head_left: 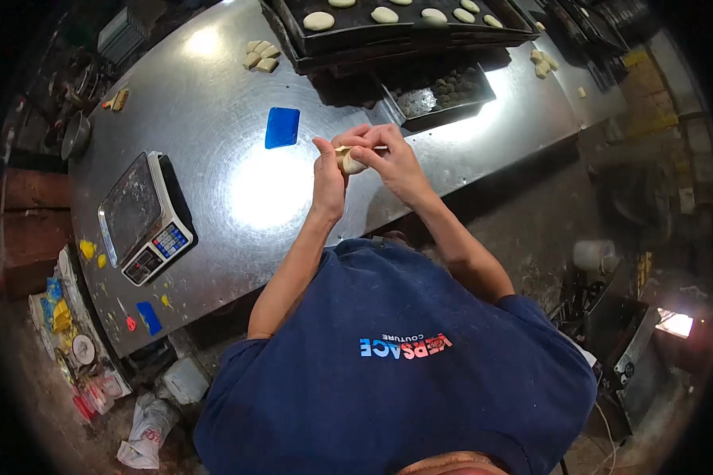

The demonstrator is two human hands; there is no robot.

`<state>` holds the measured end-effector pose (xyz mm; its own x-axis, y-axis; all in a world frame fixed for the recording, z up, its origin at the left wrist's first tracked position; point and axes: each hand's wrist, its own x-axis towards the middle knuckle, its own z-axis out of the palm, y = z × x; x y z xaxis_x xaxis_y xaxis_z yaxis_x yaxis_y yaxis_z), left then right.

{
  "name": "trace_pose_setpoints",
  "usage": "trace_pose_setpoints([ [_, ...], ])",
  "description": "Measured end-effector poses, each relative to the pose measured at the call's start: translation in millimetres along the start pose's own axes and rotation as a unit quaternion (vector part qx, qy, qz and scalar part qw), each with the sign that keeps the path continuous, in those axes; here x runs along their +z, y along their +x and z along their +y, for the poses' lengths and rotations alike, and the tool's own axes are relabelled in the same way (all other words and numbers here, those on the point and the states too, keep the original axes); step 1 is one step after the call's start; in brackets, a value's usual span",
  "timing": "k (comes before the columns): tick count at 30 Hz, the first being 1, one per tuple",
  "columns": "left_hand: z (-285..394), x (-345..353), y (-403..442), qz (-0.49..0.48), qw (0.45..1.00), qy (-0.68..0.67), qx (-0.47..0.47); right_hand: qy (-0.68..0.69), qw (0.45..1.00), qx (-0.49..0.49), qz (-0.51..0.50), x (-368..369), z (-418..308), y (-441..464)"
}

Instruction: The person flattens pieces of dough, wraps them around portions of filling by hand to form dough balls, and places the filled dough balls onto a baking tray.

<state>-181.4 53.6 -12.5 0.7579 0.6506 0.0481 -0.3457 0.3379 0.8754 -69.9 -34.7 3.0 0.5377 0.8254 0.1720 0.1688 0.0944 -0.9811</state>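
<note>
Between both hands is a pale piece of dough (352, 165), held above the metal table. My left hand (329, 184) is closed around its left side with the thumb upright. Fingers of my right hand (398, 165) pinch and fold the dough from the right and top. Part of the dough is hidden behind the fingers. Close by on the table, a blue scraper (282, 127) lies flat. Just beyond my right hand stands a metal pan (421, 120) with small dark balls of filling (457, 87) in it.
A large dark baking tray (356, 39) with several flat dough rounds stands at the far edge. Dough pieces (261, 55) lie left of it, more dough pieces (543, 63) right. A digital scale (157, 237), a second blue scraper (149, 318) and a metal bowl (76, 136) are at left.
</note>
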Motion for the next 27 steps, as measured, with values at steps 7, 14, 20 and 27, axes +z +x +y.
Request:
trace_pose_setpoints([
  [7, 4, 6, -3, -0.087, 0.992, 0.092, 0.022, 0.021, 0.998, 0.048, 0.022, -7, 6, 10],
  [14, -9, -18, 3, 0.031, 0.999, 0.018, 0.012, -0.050, 0.998, 0.025, -0.038, 13, -29, 14],
  [20, 11, -25, 20, 0.074, 0.973, 0.214, -0.038, -0.067, 0.995, -0.001, -0.073, 14, -16, 21],
  [27, 33, -34, 31, -0.074, 0.891, 0.447, 0.020, 0.076, 0.988, 0.113, -0.072, 11, 13, 45],
])
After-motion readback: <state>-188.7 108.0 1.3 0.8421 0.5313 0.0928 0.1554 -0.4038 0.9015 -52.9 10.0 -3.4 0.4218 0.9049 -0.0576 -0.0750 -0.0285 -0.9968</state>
